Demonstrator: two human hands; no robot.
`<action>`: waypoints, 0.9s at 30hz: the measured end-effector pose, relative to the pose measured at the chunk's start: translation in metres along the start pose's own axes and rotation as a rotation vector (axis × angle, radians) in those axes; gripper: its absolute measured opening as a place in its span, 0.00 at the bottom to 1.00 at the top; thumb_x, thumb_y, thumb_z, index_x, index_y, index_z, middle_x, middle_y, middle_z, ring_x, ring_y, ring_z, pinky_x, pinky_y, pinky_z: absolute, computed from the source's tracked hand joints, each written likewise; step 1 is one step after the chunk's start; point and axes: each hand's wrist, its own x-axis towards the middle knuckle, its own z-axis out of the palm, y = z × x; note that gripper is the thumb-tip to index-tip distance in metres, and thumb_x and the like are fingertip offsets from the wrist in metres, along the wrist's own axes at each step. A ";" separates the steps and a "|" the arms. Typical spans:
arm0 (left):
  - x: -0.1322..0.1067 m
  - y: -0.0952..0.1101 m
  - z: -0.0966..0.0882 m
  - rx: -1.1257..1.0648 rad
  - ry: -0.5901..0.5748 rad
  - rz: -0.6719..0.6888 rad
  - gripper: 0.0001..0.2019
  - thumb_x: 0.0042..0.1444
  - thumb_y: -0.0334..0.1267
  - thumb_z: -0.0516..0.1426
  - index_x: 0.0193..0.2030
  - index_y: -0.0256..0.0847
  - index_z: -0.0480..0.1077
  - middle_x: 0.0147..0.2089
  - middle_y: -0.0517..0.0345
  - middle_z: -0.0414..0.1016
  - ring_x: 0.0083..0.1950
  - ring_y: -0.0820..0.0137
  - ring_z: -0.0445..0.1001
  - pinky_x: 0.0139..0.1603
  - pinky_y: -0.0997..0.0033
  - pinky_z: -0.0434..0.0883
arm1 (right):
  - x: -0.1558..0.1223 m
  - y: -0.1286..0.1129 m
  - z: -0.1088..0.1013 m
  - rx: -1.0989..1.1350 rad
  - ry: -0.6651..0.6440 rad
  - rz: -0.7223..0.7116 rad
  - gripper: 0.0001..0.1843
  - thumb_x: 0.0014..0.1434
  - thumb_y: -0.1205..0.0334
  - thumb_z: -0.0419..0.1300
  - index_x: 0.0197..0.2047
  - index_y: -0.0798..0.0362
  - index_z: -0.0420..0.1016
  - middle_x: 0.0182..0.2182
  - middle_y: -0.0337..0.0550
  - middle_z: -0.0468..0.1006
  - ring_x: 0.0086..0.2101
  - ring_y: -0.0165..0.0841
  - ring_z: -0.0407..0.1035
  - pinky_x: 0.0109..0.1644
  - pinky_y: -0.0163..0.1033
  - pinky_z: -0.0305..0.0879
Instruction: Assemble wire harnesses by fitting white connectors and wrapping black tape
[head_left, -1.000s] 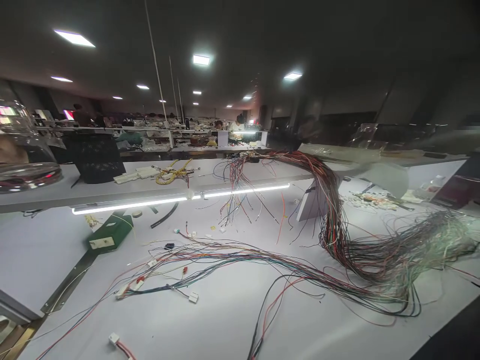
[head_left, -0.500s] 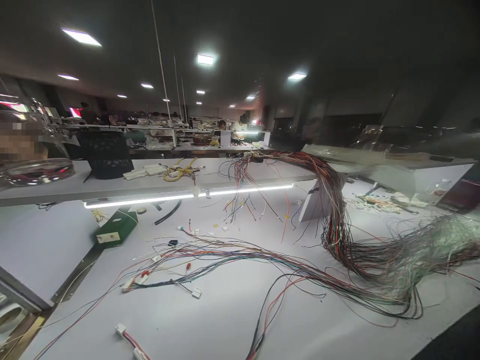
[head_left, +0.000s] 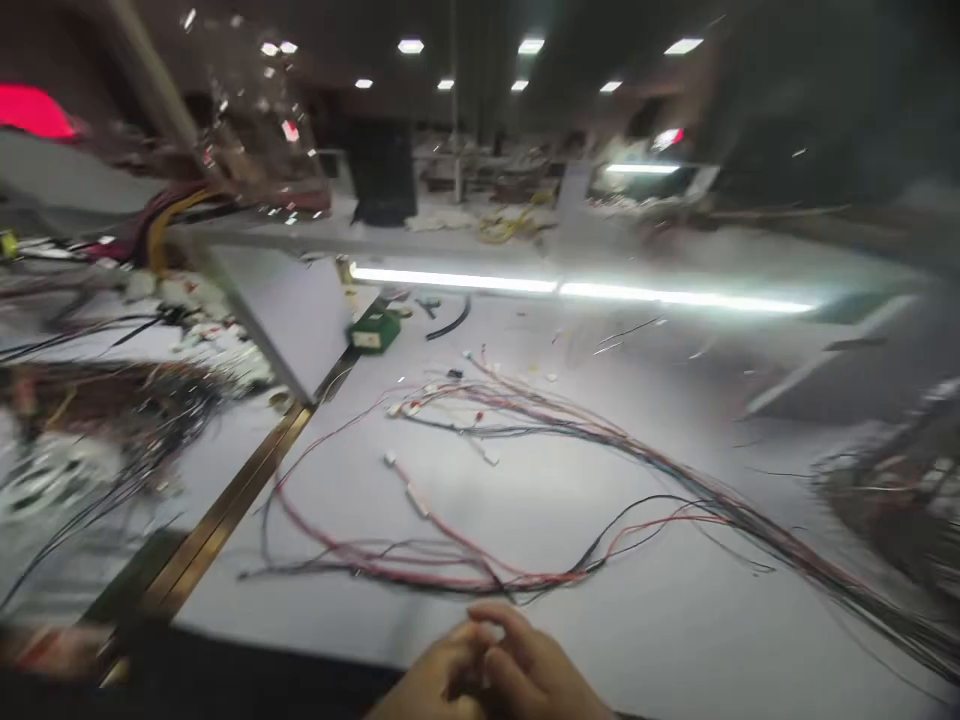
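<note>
At the bottom middle of the head view, my left hand [head_left: 439,675] and my right hand [head_left: 540,668] are close together at the table's front edge. Their fingers are curled toward each other and seem to touch. Whatever may lie between the fingertips is hidden. Just beyond them, a bundle of red and black wires [head_left: 450,578] curves across the white table [head_left: 525,510]. One lead there ends in a white connector [head_left: 390,459]. Farther back, a long wire harness [head_left: 637,445] with several small connectors runs down to the right.
A green box [head_left: 375,330] stands by the white side panel [head_left: 289,300]. Above the table, a lit tube lamp [head_left: 465,281] runs beneath a shelf holding a black bin [head_left: 382,175]. More wires [head_left: 142,440] lie on the left bench. A blurred dark wire heap [head_left: 892,530] is at right.
The view has swung left and down, so table items appear farther right or higher. Both my hands have come into view at the bottom. The thick bundle over the shelf has left view.
</note>
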 end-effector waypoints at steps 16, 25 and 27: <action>-0.009 -0.006 -0.007 -0.101 -0.113 0.055 0.09 0.36 0.27 0.55 0.28 0.38 0.65 0.46 0.58 0.60 0.29 0.76 0.68 0.28 0.71 0.71 | -0.011 -0.014 -0.001 -0.081 0.024 0.205 0.27 0.66 0.45 0.47 0.63 0.48 0.56 0.37 0.40 0.78 0.39 0.35 0.72 0.45 0.39 0.67; -0.008 -0.006 -0.009 0.058 -0.068 0.134 0.09 0.36 0.26 0.56 0.28 0.39 0.65 0.43 0.59 0.62 0.37 0.71 0.66 0.37 0.71 0.67 | -0.012 -0.012 -0.001 -0.072 0.047 0.214 0.27 0.66 0.45 0.47 0.63 0.48 0.55 0.32 0.36 0.76 0.31 0.31 0.69 0.39 0.36 0.65; -0.008 -0.005 -0.009 0.039 -0.055 0.134 0.09 0.37 0.27 0.57 0.29 0.39 0.66 0.44 0.58 0.62 0.38 0.71 0.66 0.37 0.70 0.67 | -0.011 -0.012 0.000 -0.074 0.070 0.227 0.27 0.66 0.45 0.47 0.63 0.48 0.55 0.29 0.35 0.74 0.29 0.31 0.68 0.36 0.35 0.65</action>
